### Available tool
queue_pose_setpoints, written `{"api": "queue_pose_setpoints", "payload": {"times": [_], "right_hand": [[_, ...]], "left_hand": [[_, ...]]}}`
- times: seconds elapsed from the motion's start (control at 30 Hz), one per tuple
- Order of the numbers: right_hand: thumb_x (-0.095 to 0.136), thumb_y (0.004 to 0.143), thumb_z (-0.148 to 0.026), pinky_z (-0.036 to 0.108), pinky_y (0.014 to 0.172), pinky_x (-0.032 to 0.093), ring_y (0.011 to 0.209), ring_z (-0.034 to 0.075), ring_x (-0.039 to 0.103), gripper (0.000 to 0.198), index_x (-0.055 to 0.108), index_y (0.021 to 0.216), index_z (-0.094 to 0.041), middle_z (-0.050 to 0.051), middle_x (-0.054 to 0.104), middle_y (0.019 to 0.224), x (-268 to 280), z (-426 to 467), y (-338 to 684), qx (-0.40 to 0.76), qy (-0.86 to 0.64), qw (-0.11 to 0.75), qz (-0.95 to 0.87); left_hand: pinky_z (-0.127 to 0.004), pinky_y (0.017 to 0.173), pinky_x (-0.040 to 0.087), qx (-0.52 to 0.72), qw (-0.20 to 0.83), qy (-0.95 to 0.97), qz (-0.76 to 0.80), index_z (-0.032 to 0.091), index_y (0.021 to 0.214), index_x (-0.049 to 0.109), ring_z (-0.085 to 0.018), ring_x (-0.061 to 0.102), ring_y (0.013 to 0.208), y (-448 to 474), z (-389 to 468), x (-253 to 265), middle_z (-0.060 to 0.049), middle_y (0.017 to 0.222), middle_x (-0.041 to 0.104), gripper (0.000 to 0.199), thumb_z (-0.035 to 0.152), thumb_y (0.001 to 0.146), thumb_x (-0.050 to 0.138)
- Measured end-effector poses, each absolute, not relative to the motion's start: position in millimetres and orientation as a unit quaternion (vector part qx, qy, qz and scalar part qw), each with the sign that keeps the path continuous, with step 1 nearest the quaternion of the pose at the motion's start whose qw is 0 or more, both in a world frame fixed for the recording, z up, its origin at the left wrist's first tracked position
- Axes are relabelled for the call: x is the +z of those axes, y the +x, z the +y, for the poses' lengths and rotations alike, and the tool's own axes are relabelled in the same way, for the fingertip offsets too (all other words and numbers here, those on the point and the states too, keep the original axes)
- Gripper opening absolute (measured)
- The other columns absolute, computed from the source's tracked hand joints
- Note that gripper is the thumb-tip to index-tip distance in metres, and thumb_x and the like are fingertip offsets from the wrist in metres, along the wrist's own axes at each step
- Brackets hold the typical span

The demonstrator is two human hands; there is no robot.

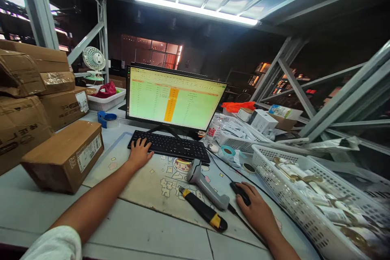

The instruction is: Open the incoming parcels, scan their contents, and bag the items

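Note:
My left hand [141, 153] lies with its fingers spread over the left end of a black keyboard [179, 147]. Under my right hand [256, 211] is a black computer mouse [240, 193], which the fingers curve over. Between the two hands, a grey barcode scanner [207, 187] rests on the printed desk mat [137, 187]. A black and yellow utility knife [203, 209] lies just in front of the scanner. Behind the keyboard stands a monitor [195, 103] with a spreadsheet that has an orange column.
A sealed cardboard box [51, 154] sits left of the mat, near stacked cartons [21, 118]. At right stands a white basket [283, 195] of packaged items. A tape dispenser [108, 119], a plastic bottle [211, 132] and a small fan [94, 59] stand farther back. Cables cross the mat's right side.

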State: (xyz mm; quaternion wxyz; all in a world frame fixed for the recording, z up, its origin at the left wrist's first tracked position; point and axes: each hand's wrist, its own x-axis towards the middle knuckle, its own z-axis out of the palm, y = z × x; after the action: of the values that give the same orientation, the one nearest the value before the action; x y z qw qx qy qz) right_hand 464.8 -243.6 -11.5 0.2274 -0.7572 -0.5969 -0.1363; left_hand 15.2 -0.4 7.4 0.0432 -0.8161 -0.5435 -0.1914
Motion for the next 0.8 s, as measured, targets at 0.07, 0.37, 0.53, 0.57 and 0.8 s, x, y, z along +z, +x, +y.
{"api": "queue_pose_setpoints", "payload": {"times": [0.07,0.37,0.53,0.57,0.8], "right_hand": [[0.041,0.094,-0.049,0.044,0.089,0.059,0.117,0.029,0.067,0.048,0.066,0.126,-0.024,0.010,0.060,0.140,-11,-244,464,-0.136,-0.763,0.224,-0.590],[0.040,0.095,-0.048,0.045,0.097,0.056,0.120,0.029,0.064,0.048,0.066,0.127,-0.023,0.011,0.059,0.140,-9,-244,459,-0.128,-0.769,0.230,-0.582],[0.040,0.094,-0.047,0.046,0.097,0.057,0.120,0.030,0.064,0.048,0.065,0.128,-0.023,0.011,0.059,0.140,-8,-245,456,-0.125,-0.772,0.230,-0.579],[0.040,0.094,-0.047,0.046,0.098,0.056,0.121,0.030,0.063,0.049,0.065,0.128,-0.022,0.011,0.059,0.140,-7,-245,456,-0.124,-0.773,0.230,-0.578],[0.040,0.094,-0.044,0.048,0.098,0.056,0.122,0.031,0.062,0.049,0.063,0.132,-0.022,0.012,0.058,0.143,-4,-245,452,-0.122,-0.777,0.225,-0.575]], "left_hand": [[-0.067,0.118,0.029,-0.193,0.046,-0.817,-0.541,0.024,0.146,0.058,-0.039,0.036,0.148,15,1,6,-0.013,0.159,0.047,0.052,0.047,0.100,0.050],[-0.067,0.117,0.031,-0.199,0.061,-0.820,-0.533,0.023,0.146,0.058,-0.040,0.038,0.145,13,3,2,-0.014,0.156,0.049,0.052,0.048,0.101,0.048],[-0.066,0.117,0.032,-0.199,0.067,-0.820,-0.533,0.024,0.145,0.058,-0.040,0.039,0.145,12,2,3,-0.014,0.156,0.050,0.052,0.048,0.101,0.048],[-0.066,0.117,0.032,-0.198,0.068,-0.819,-0.533,0.024,0.145,0.058,-0.039,0.039,0.145,12,2,3,-0.014,0.155,0.050,0.052,0.048,0.101,0.048],[-0.063,0.118,0.031,-0.197,0.071,-0.814,-0.542,0.021,0.146,0.058,-0.040,0.039,0.144,13,3,1,-0.015,0.155,0.050,0.054,0.048,0.100,0.047]]}}
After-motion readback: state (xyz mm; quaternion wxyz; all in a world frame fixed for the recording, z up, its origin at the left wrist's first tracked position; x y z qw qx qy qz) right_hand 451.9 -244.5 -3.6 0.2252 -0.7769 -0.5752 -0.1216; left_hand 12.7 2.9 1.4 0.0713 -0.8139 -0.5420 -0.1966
